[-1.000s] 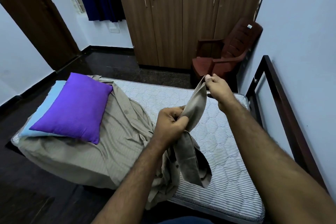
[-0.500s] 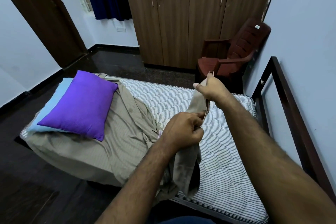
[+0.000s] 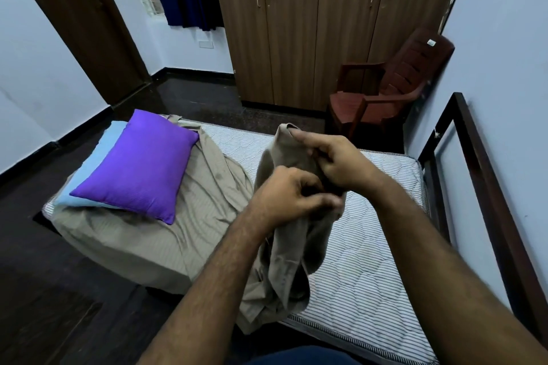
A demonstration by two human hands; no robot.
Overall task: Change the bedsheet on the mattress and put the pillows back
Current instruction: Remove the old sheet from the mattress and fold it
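A bunched khaki bedsheet (image 3: 284,249) is gripped by both the left hand (image 3: 289,194) and right hand (image 3: 338,161) above the striped mattress (image 3: 364,270). At ten o'clock, a purple pillow (image 3: 139,166) is stacked on a blue pillow (image 3: 92,163).

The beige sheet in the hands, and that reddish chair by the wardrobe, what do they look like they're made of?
Beige sheet: thin woven cloth, probably cotton or a blend, matte; it drapes limply in soft folds and shows faint stripes.
Reddish chair: likely moulded plastic, slightly glossy; one-piece arms and a ribbed back.
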